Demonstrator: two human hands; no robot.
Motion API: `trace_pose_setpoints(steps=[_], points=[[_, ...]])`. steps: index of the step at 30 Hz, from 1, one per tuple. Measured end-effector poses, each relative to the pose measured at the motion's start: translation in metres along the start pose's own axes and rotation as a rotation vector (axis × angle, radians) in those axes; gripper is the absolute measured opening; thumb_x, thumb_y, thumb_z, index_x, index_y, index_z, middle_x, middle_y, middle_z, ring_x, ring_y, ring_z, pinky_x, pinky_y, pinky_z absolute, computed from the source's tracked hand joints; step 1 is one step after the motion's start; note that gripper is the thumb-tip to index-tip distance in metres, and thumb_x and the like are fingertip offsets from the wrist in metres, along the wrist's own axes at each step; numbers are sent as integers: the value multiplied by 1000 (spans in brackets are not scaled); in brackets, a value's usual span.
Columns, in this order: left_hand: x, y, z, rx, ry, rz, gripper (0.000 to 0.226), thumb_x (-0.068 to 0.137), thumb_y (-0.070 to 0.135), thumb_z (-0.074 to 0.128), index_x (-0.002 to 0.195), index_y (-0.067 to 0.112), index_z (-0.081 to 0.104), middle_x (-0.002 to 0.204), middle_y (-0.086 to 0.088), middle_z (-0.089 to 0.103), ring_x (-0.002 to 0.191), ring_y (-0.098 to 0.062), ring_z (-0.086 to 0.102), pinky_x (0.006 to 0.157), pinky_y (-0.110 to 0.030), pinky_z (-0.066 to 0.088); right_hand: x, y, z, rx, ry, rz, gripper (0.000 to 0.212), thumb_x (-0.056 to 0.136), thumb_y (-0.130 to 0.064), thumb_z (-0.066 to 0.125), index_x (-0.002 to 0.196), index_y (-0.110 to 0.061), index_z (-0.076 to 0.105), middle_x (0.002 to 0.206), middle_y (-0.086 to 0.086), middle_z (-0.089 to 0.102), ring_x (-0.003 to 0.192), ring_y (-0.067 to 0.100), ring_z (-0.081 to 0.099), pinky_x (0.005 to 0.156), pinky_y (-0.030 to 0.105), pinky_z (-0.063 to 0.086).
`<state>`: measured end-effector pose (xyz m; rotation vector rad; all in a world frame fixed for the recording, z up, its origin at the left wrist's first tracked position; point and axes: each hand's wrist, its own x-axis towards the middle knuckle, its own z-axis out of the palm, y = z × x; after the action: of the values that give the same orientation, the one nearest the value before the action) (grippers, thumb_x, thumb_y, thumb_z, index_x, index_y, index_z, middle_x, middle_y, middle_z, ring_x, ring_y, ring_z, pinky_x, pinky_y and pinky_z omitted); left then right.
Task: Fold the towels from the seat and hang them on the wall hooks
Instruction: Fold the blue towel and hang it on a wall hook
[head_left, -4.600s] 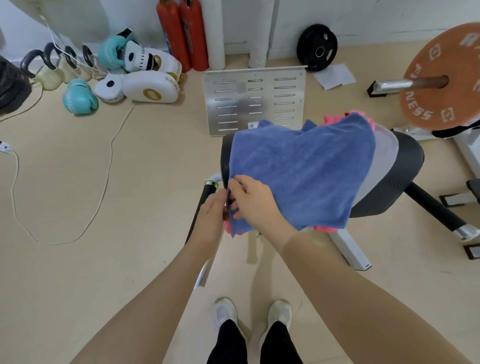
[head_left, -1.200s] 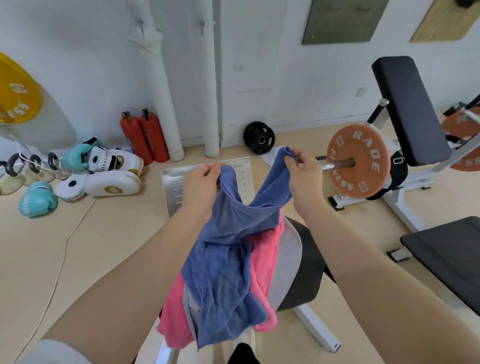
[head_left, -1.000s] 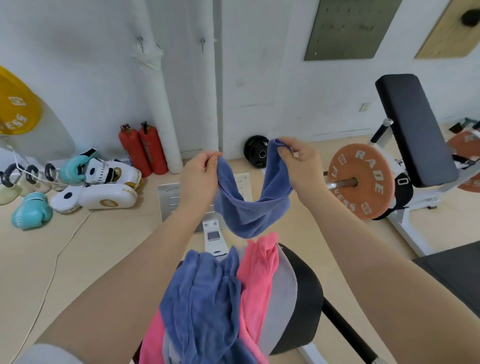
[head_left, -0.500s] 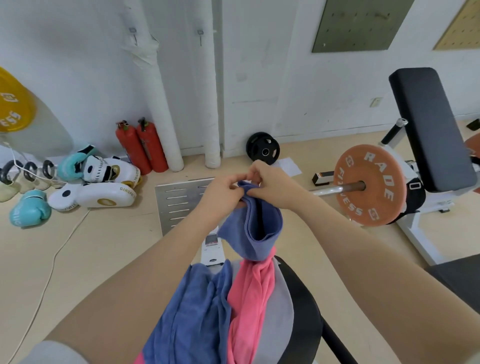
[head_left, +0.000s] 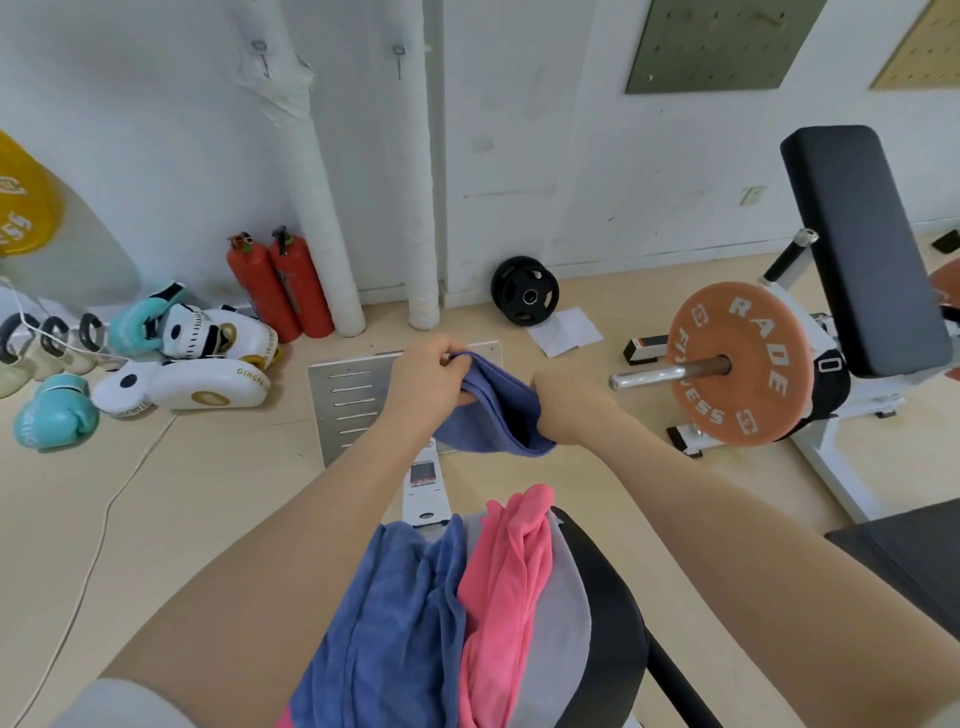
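Half a second ago both hands met at one corner of the blue towel; now they have drawn apart along its folded top edge, and the cloth spans between them as a short sagging band. From the single head view, the left hand (head_left: 431, 382) has its fingers curled over one end of the blue towel (head_left: 493, 415), and the right hand (head_left: 563, 402) grips the other end, though its fingers are hidden behind the cloth, so the exact pinch cannot be told. That towel hangs in the air above and beyond the seat (head_left: 608, 597), well short of the wall. On the seat lie another blue towel (head_left: 395, 613), a pink towel (head_left: 509, 571) and a grey towel (head_left: 561, 608), overlapping and draping off the near edge. Two small wall hooks (head_left: 260, 52) sit high on the white wall, both bare, so no towel is hung yet; the fold looks about half made. From here the fold could go crooked: the layers are held only at the ends, and if either grip slackens the inner layer may slide and the edges part. The towels left on the seat drape far over its edge and could slip to the floor if an arm brushes them.
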<state>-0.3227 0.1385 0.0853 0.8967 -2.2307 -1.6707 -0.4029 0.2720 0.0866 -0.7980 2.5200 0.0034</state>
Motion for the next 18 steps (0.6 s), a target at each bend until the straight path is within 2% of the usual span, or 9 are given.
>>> trace_pose_setpoints(steps=[3, 4, 6, 7, 9, 10, 13, 15, 18], points=[[-2, -6, -8, 105, -17, 3, 15, 93, 7, 46, 88, 14, 59, 86, -12, 60, 66, -24, 62, 58, -31, 59, 4, 7, 0, 102, -195, 110, 18, 87, -3, 38, 96, -5, 53, 68, 9, 67, 66, 23, 65, 70, 27, 55], [-3, -8, -11, 147, -10, -2, 17, 93, 8, 45, 84, 16, 57, 82, -11, 60, 60, -23, 63, 54, -27, 58, 4, 8, -2, 232, -226, 154, 16, 87, -1, 36, 88, -2, 52, 54, 7, 67, 52, 18, 63, 62, 22, 55], [-5, -11, -16, 192, 3, -27, 21, 95, 9, 43, 78, 19, 51, 74, -9, 60, 48, -20, 61, 43, -20, 52, 3, 6, -7, 575, -222, 261, 21, 88, 0, 33, 71, -1, 45, 34, 6, 55, 31, 14, 51, 39, 15, 42], [-6, -13, -16, 173, -1, -57, 23, 95, 10, 43, 77, 20, 50, 71, -8, 60, 43, -19, 61, 41, -20, 51, 3, 6, -9, 784, -190, 314, 24, 89, 0, 33, 68, -1, 43, 39, 11, 58, 34, 16, 55, 40, 18, 44], [-7, -17, -13, 59, -12, -130, 22, 96, 10, 43, 78, 20, 50, 73, -11, 61, 40, -16, 61, 45, -24, 55, 5, 6, -10, 1130, -120, 362, 28, 92, 0, 35, 68, 4, 46, 82, 27, 70, 69, 29, 69, 67, 29, 54], [-9, -18, -10, -17, -10, -155, 18, 97, 10, 43, 82, 16, 52, 75, -13, 61, 42, -16, 61, 46, -24, 56, 4, 4, -8, 1275, -104, 389, 27, 94, -1, 34, 74, 8, 49, 103, 30, 66, 87, 36, 67, 77, 36, 54], [-14, -17, -7, -283, 28, -199, 9, 96, 6, 43, 93, 7, 52, 76, -13, 60, 49, -16, 63, 47, -18, 54, 3, -2, 0, 1648, -112, 426, 33, 100, -14, 31, 122, 7, 43, 123, 33, 54, 111, 43, 57, 74, 42, 49], [-18, -16, -11, -465, 28, -213, 12, 94, 4, 47, 85, 9, 53, 80, -12, 59, 62, -20, 63, 51, -16, 55, 2, -2, 5, 1751, -69, 363, 34, 101, -15, 28, 130, -1, 38, 122, 30, 55, 106, 41, 61, 72, 40, 52], [-26, -14, -22, -600, -16, -222, 13, 92, 2, 52, 82, 11, 55, 83, -10, 62, 67, -18, 65, 59, -18, 57, -3, -1, 6, 1592, 137, 274, 23, 98, -5, 29, 110, -15, 46, 90, 13, 62, 58, 21, 68, 52, 27, 56]])
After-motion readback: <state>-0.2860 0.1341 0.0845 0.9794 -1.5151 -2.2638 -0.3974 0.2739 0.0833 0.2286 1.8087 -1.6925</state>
